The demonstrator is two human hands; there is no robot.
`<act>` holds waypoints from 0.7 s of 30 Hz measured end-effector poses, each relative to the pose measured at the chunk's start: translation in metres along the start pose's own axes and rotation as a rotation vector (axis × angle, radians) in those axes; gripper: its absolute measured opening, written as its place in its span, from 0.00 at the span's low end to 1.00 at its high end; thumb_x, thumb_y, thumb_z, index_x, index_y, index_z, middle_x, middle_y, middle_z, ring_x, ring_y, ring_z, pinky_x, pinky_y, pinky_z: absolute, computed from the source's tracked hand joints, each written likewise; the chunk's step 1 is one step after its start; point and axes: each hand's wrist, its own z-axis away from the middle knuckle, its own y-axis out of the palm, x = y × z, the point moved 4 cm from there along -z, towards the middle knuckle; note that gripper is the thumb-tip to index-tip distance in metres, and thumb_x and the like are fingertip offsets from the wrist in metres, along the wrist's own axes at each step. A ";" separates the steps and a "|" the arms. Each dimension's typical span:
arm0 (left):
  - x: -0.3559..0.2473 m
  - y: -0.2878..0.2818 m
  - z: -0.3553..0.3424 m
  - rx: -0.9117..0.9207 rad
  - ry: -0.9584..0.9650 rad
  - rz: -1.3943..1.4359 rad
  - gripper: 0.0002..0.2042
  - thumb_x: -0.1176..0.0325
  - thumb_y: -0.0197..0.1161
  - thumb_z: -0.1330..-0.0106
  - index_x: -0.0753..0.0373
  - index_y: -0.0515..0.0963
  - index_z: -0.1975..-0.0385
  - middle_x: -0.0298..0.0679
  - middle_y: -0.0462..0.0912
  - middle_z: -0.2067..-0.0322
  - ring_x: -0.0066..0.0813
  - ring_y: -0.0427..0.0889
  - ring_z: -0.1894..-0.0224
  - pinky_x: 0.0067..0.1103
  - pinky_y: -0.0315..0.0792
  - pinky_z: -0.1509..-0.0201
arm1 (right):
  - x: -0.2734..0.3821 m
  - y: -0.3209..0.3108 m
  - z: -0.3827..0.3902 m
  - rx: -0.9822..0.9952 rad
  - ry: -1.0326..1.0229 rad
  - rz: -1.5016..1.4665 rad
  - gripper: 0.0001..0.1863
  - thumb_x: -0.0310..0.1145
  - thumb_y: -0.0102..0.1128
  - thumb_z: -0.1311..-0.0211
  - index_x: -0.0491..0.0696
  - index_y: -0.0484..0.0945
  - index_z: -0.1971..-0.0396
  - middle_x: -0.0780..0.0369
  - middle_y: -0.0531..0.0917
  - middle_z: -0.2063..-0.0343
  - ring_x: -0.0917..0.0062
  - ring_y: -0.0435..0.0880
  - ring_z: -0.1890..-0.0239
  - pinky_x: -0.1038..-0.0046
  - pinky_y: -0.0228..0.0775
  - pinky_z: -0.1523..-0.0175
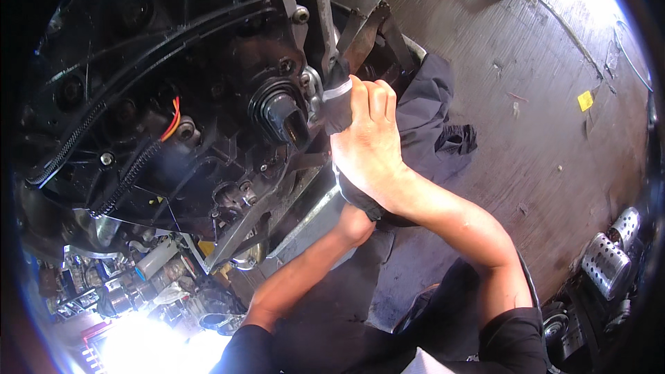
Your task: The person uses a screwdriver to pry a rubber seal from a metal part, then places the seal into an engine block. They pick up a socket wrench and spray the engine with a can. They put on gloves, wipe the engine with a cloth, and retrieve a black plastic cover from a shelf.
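My right hand (373, 125) is closed, its fingers curled over a dark, grey-edged piece (338, 105) that looks like cloth, beside the large black engine-like assembly (208, 90). Just below it my left hand (357, 224) reaches up from underneath; its fingers are hidden behind the right hand and dark material. A black jacket-like garment (426, 107) with a gathered cuff hangs or lies just right of my right hand. To the left, a round black electrical connector (284, 116) sticks out of the assembly.
A corrugated cable (131, 176) with red and yellow wires runs along the assembly. Metal parts (149, 280) crowd the lower left, near a bright glare. Perforated metal cylinders (607, 263) stand at the right. On the brown floor (512, 145) lies a yellow scrap (585, 101).
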 end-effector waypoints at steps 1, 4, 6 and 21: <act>0.002 -0.006 0.004 -0.007 -0.006 0.013 0.30 0.68 0.59 0.27 0.65 0.57 0.28 0.41 0.65 0.30 0.35 0.63 0.29 0.33 0.59 0.26 | 0.002 0.003 0.003 0.026 -0.003 0.011 0.29 0.24 0.65 0.63 0.31 0.76 0.54 0.48 0.72 0.47 0.53 0.68 0.44 0.54 0.57 0.33; 0.004 -0.018 0.014 0.003 0.019 -0.020 0.30 0.67 0.59 0.27 0.65 0.58 0.28 0.40 0.65 0.30 0.35 0.64 0.29 0.34 0.59 0.25 | 0.009 0.006 0.010 0.048 -0.051 0.062 0.21 0.24 0.65 0.65 0.31 0.80 0.65 0.45 0.70 0.46 0.50 0.66 0.43 0.50 0.55 0.33; 0.004 -0.024 0.023 -0.045 -0.018 -0.038 0.30 0.66 0.60 0.26 0.65 0.58 0.28 0.40 0.65 0.30 0.35 0.64 0.29 0.34 0.59 0.25 | 0.015 0.007 0.015 0.053 -0.056 0.084 0.16 0.25 0.65 0.64 0.32 0.82 0.70 0.44 0.70 0.46 0.50 0.66 0.44 0.49 0.54 0.34; 0.010 -0.054 0.081 -0.026 -0.213 -0.623 0.24 0.65 0.61 0.25 0.67 0.67 0.34 0.42 0.72 0.37 0.32 0.71 0.36 0.32 0.66 0.31 | 0.065 0.002 0.065 0.191 -0.053 -0.265 0.18 0.23 0.66 0.65 0.34 0.82 0.67 0.47 0.73 0.51 0.51 0.69 0.52 0.55 0.63 0.44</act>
